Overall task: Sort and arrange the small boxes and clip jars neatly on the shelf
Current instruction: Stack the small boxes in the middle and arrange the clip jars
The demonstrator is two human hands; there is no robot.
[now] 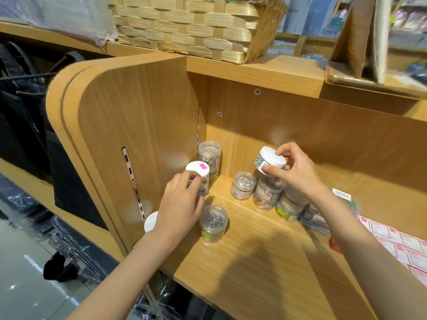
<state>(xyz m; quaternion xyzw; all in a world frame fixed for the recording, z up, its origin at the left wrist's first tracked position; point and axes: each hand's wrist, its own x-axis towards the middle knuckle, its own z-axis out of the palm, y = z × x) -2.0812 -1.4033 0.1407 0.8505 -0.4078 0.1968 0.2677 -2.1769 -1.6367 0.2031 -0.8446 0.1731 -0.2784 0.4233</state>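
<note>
Both hands are at work inside a wooden shelf (254, 262) bay. The left hand (182, 204) curls its fingers around a clip jar with a white lid and pink sticker (197, 169), near the left side panel (138, 125). The right hand (295, 172) grips a tilted jar with a white cap (270, 159), thumb and fingers pinching the cap rim, lifted above the row of jars below it.

In the back left corner stands a tall stack of clear jars (209, 155) filled with silvery clips. Just in front of the left hand, a single clear jar with a yellow label (213, 224) stands upright on the shelf board. A second white lid (151, 221) peeks out beside the left wrist at the shelf's front edge; what lies under it is hidden.

Under the right hand, a small clear jar (243, 185) stands beside a jar of coloured clips (265, 195), and next to that a jar with a yellow-marked label (288, 207), all touching or nearly so. Further right, flat packets with red and white labels (397, 243) lie on the shelf, partly covered by the right forearm.

On top of the unit sits a woven basket (196, 26), and dark bags (25, 107) hang to the left
</note>
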